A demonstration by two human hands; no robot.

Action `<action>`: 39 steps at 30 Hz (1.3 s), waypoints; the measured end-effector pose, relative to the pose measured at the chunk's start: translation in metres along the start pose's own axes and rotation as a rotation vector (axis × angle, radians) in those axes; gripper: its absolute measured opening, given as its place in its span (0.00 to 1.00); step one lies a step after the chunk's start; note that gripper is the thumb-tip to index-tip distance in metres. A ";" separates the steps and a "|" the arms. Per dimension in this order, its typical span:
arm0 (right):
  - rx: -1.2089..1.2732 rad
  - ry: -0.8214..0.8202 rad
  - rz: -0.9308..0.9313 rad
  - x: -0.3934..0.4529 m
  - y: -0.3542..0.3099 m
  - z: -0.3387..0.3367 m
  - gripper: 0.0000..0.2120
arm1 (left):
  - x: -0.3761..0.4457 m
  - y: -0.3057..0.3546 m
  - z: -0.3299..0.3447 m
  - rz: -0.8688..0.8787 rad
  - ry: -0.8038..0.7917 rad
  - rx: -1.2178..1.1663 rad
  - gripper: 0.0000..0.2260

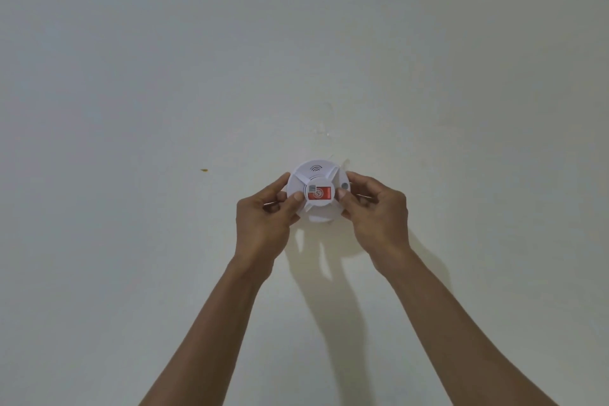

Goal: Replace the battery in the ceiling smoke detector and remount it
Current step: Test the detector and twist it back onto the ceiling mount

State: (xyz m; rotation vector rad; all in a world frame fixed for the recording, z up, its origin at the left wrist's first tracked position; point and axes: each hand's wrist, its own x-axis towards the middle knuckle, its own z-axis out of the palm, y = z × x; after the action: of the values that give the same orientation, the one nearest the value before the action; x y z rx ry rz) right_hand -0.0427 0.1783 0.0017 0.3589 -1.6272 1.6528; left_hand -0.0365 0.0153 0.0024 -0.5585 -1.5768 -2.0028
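Note:
A round white smoke detector point(317, 175) sits against the pale ceiling point(164, 76), a red label on its raised centre disc and a small grey button at its right rim. My left hand point(263, 221) grips its left edge, thumb pressed on the face beside the disc. My right hand point(375, 217) grips its right edge, thumb on the face near the disc. Both arms reach up from the bottom of the view. The detector's back and any mount are hidden. No battery is visible.
The ceiling is plain and off-white all around. A small orange mark point(204, 170) lies to the left of the detector, and faint scuffs point(324, 128) show just above it. Shadows of my hands fall below the detector.

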 end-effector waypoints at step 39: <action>-0.159 0.056 -0.078 0.000 0.005 0.000 0.15 | 0.011 -0.017 0.002 -0.048 0.090 0.009 0.16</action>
State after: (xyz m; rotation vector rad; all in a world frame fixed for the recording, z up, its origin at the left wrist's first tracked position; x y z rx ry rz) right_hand -0.0460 0.1791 -0.0016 0.2895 -1.6688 1.4530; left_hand -0.0550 0.0183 -0.0033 -0.4239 -1.5581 -2.0260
